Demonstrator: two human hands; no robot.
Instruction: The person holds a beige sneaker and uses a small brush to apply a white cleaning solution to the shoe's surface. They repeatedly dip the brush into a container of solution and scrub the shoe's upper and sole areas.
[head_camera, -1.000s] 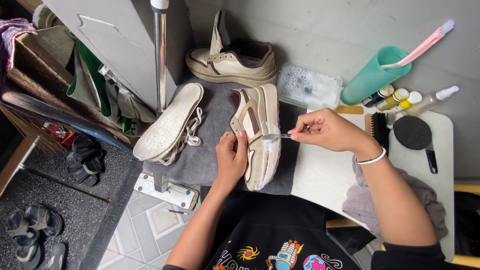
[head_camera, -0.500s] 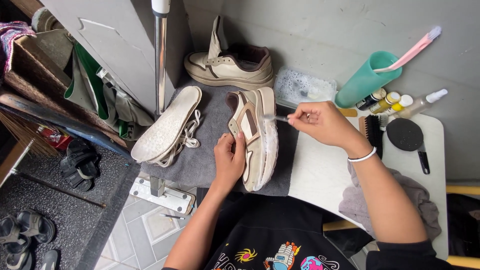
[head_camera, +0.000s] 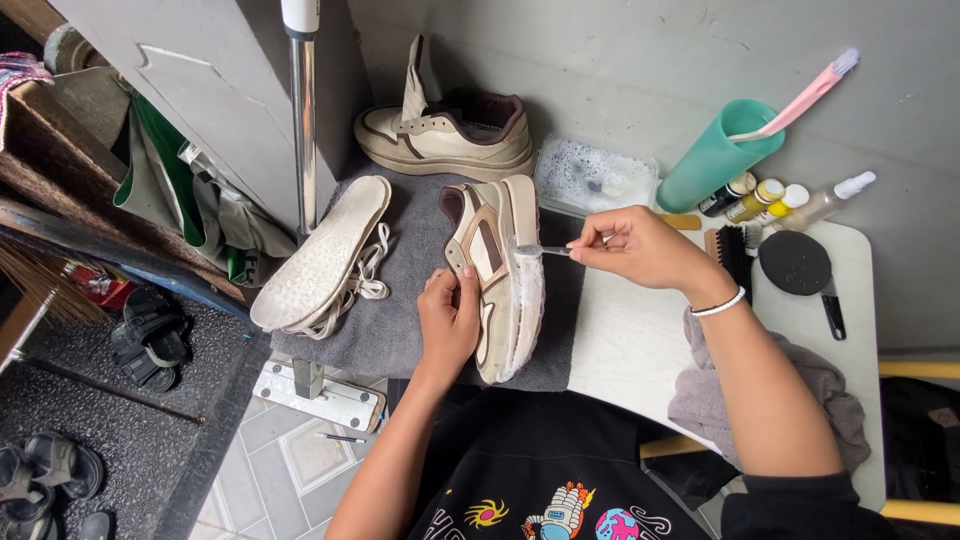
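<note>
**Sneaker on its side, small brush at the sole**

Far left of the grey towel (head_camera: 400, 320), dark sandals (head_camera: 150, 335) lie on the floor, and another pair at the bottom corner is cut off by the frame edge. On the towel's left part rests a pale insole (head_camera: 320, 255) with white laces (head_camera: 368, 280) partly tucked under it. Near the towel's middle, the left hand (head_camera: 448, 322) is closed around the upper of a beige and brown sneaker (head_camera: 500, 275) lying on its side; the thumb side is hidden against the shoe. Foam coats the white sole edge. Above the towel's far edge stands the matching sneaker (head_camera: 450, 135), upright.

Right of the towel, the right hand (head_camera: 640, 248) pinches the handle of a small brush (head_camera: 535, 250) between fingertips, its head touching the sole; the bristles are hard to make out and may be lost in foam. Beyond that hand, a clear tray (head_camera: 595, 175) holds sudsy water. Further right, a teal cup (head_camera: 715, 155) holds a pink toothbrush (head_camera: 800, 95), with small bottles (head_camera: 770, 198) just beside it. A black brush (head_camera: 800, 265) lies on the white table (head_camera: 630, 345), and a grey rag (head_camera: 790, 385) is partly hidden beneath the forearm.
</note>
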